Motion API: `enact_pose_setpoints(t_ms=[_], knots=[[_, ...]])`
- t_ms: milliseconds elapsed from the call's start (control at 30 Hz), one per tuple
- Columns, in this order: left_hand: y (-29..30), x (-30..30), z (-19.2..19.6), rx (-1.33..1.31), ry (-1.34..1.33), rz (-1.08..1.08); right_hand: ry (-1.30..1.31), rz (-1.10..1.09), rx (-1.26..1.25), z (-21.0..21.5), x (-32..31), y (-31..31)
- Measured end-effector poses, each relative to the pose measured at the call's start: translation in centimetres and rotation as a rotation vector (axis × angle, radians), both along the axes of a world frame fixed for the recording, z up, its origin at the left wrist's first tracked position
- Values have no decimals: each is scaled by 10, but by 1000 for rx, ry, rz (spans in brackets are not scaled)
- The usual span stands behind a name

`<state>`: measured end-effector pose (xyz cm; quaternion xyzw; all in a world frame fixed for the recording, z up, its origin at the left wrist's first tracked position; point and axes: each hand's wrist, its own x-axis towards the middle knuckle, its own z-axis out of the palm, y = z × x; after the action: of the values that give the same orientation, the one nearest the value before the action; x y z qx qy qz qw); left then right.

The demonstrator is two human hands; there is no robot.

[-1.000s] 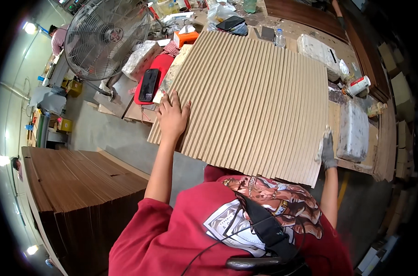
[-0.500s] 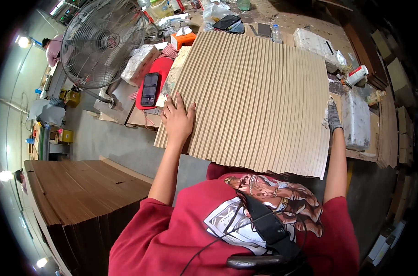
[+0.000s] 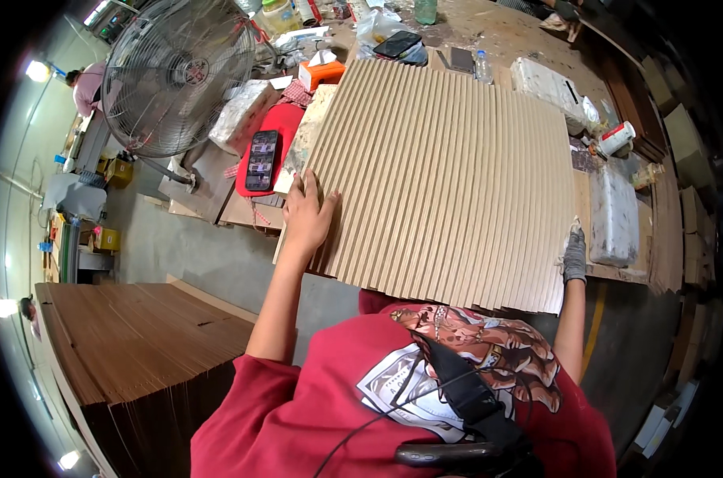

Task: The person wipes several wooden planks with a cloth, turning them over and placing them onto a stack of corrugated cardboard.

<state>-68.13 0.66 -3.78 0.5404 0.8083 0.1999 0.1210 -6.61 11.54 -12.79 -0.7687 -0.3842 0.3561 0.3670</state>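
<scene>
A wide set of long tan strips or boards, overlapped like shingles, lies across the workbench in front of me. My left hand rests on its left edge with fingers spread. At the right edge, near the closest corner, my right hand wears a grey glove. Its fingers are closed round a crumpled whitish rag, pressed against the strip edges; most of the rag is hidden.
A phone lies on a red pad beside a large fan. Wrapped white blocks and a white can are at the right. A brown board stack stands lower left. Another person's hand shows at the far right.
My right hand has slid toward me along the right edge with the rag. My left hand stays on the left edge. Another person's hand has appeared at the far right.
</scene>
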Motion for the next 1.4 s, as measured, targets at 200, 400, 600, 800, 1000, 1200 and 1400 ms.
enact_pose_setpoints(t_ms=[200,400,600,800,1000,1200,1400], knots=[[10,-10,5,-83,-66,2,-10,-36,53,-3,6,-1],[33,-121,-36,-128,182,285,-22,-39,58,2,0,-1],[45,-185,-62,-81,397,292,41,-40,19,2,6,1],[65,-194,-79,-89,440,225,58,-10,-25,15,-9,-3],[77,-196,-87,-87,504,198,80,-57,-42,24,-22,-3],[83,-194,-82,33,503,252,-14,13,30,5,9,-3],[60,-174,-70,40,461,317,-124,85,-55,7,-1,-3]])
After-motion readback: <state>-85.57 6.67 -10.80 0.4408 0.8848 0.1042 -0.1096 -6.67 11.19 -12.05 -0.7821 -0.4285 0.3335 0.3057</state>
